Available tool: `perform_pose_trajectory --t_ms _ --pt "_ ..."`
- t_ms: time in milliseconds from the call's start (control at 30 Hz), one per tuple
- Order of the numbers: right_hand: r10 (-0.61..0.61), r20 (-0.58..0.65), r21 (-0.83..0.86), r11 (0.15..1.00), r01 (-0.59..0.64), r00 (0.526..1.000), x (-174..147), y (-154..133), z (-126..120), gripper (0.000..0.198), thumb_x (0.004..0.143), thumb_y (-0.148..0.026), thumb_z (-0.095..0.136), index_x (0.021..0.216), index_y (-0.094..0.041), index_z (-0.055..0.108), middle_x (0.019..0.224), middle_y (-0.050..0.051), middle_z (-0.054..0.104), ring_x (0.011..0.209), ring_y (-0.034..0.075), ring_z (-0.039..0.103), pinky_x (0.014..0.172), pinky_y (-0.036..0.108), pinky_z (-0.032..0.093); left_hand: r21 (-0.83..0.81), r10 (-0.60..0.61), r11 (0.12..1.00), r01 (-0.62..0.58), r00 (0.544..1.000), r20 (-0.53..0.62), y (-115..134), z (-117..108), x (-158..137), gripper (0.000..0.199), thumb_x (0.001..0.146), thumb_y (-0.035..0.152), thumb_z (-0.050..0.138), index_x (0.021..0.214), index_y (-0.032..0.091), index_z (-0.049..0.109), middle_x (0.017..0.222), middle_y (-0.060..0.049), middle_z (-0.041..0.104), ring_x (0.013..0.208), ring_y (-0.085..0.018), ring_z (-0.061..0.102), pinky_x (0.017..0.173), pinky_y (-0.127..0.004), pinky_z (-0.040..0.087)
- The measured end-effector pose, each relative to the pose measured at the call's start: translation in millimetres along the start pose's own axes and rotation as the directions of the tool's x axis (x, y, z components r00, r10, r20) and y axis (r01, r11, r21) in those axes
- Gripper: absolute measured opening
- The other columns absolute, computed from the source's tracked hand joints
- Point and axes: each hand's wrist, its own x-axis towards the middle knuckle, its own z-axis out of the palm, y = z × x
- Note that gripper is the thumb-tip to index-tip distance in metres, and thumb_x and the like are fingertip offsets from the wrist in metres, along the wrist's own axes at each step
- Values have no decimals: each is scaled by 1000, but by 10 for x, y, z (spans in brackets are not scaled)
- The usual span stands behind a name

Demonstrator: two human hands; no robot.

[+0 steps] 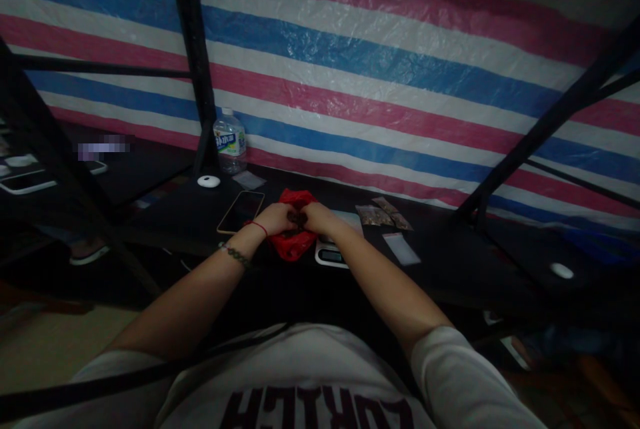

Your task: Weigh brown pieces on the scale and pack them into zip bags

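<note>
A red plastic bag [295,245] lies open at the desk's front edge, its rim spread around both hands. My left hand [277,218] is closed at the bag's mouth, with a red string and a beaded bracelet on its wrist. From the right, my right hand [319,217] meets it, its fingers curled in. Between the fingertips shows a dark brown clump [297,219], too dim to name. A white digital scale [332,255] sits beside the bag, partly under my right forearm. Left of my hands lies a phone [241,211].
Two small filled packets [375,215] and a small clear zip bag [402,249] lie right of the scale. A plastic bottle [231,139], a white oval device [209,181] and another clear bag [249,180] stand at back left. Black metal posts [197,62] frame the desk.
</note>
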Motion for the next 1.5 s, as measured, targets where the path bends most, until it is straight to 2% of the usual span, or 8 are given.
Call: perform_pose_trajectory --t_ms 167,267,433,633,800,1100,1300,1500 --pt "76 -36 90 993 -73 996 27 39 44 26 74 -30 64 94 -14 71 90 11 71 79 21 64 64 24 42 -104 49 993 -50 999 -11 -22 -41 13 32 72 34 62 102 23 70 99 -2 72 92 -20 65 79 -25 48" --pt "99 -74 231 970 -80 992 35 89 68 28 69 -26 69 96 -16 70 90 7 71 79 18 64 64 22 42 -163 72 983 -90 991 -117 -55 -70 16 37 74 30 60 110 23 66 106 -2 71 97 -19 64 85 -25 48" --pt "138 -114 386 919 -85 984 33 136 88 33 65 -23 74 96 -16 69 85 3 70 75 15 63 62 20 43 -129 158 975 -181 973 -169 -63 -120 0 33 78 28 56 109 24 67 108 -1 70 98 -19 64 90 -27 47" --pt "153 -197 463 885 -46 968 33 160 149 41 62 -21 75 102 -15 66 92 4 70 80 17 63 71 25 47 -74 244 963 -259 955 -167 22 -197 -58 35 79 20 52 111 23 66 112 -3 68 102 -18 62 93 -27 46" --pt "63 -203 583 810 68 977 38 162 209 52 63 -15 74 114 -17 61 105 4 69 91 16 64 82 26 48 -34 314 943 -331 920 -235 121 -280 -112 33 80 16 49 108 20 66 111 -5 67 103 -18 60 95 -30 44" --pt "122 -264 556 830 48 957 -31 32 131 46 69 -14 69 114 -20 62 107 4 69 95 17 64 86 28 48 -94 342 922 -377 902 -263 192 -319 -145 37 78 10 45 107 20 66 112 -3 66 106 -16 58 98 -28 43" --pt "162 -235 624 781 21 958 -113 4 97 39 68 -14 69 107 -15 63 104 7 69 91 16 64 83 27 49 -221 155 938 -268 891 -426 102 -309 -117 33 80 17 44 104 16 66 108 -6 68 101 -17 61 95 -30 46" --pt "187 -292 555 832 7 938 -179 33 60 41 68 -16 69 109 -17 63 108 6 67 96 16 63 86 27 47 -218 21 972 -89 955 -296 49 -338 -114 34 77 16 43 98 18 71 102 -3 72 95 -18 65 90 -26 48"
